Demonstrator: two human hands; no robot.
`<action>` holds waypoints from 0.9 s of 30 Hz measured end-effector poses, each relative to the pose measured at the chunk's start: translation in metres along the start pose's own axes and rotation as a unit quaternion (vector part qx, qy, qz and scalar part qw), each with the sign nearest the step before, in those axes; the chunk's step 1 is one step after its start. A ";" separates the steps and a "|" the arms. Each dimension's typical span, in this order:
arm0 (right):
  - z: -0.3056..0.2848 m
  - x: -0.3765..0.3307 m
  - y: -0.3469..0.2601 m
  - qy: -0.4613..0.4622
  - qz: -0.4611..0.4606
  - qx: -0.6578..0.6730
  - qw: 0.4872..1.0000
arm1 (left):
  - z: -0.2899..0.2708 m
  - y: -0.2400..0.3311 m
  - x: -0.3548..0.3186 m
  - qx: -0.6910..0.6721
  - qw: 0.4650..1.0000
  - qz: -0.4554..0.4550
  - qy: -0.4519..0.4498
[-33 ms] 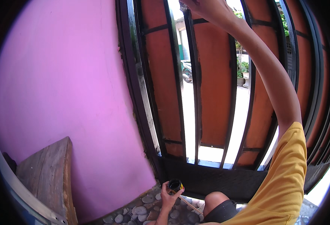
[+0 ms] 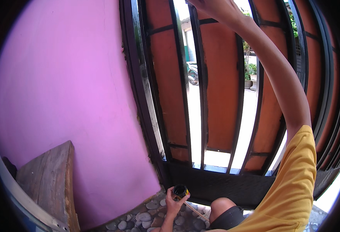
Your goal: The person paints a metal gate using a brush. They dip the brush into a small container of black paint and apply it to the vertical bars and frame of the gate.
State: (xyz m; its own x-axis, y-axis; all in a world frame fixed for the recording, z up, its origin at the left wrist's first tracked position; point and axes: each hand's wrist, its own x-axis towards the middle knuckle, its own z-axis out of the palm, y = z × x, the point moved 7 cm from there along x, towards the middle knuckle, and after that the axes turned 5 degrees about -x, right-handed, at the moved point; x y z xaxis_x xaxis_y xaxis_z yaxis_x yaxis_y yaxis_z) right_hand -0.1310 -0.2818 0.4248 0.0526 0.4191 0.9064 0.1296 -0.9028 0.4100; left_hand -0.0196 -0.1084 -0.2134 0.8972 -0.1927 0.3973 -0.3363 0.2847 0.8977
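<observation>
My left hand (image 2: 174, 203) is low in the view, its fingers wrapped round a small open can (image 2: 180, 190). The can is dark inside, with a yellow patch on its side. My right arm stretches up across a gate (image 2: 220, 89) of black bars and orange-brown panels. At the top edge my right hand (image 2: 212, 8) is bent over beside the upper part of a black bar (image 2: 198, 42). Its fingers look curled, but the picture cuts most of them off, so what they hold is hidden.
A pink wall (image 2: 73, 77) fills the left side. A wooden board (image 2: 48, 178) leans against it, near a metal edge (image 2: 34, 212). Pebbled ground (image 2: 143, 217) and a thin stick (image 2: 196, 210) lie below. Through the gaps show a motorbike (image 2: 192, 73) and plants (image 2: 252, 69).
My right hand has shifted up slightly, and less of the greyish tip by its fingers shows. My left hand and the can have stayed put.
</observation>
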 end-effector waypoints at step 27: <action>0.053 -0.384 -0.173 -0.106 0.365 0.516 0.768 | -0.010 0.046 -0.007 0.109 0.992 -0.022 0.064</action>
State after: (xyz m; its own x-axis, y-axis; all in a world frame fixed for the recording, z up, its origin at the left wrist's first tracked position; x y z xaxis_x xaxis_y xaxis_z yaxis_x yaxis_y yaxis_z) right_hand -0.1216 -0.2815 0.0005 0.6295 -0.0568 0.7749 0.6993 -0.3932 -0.5970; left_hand -0.0380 -0.0844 -0.1770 0.9363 -0.0761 0.3428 -0.3383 0.0666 0.9387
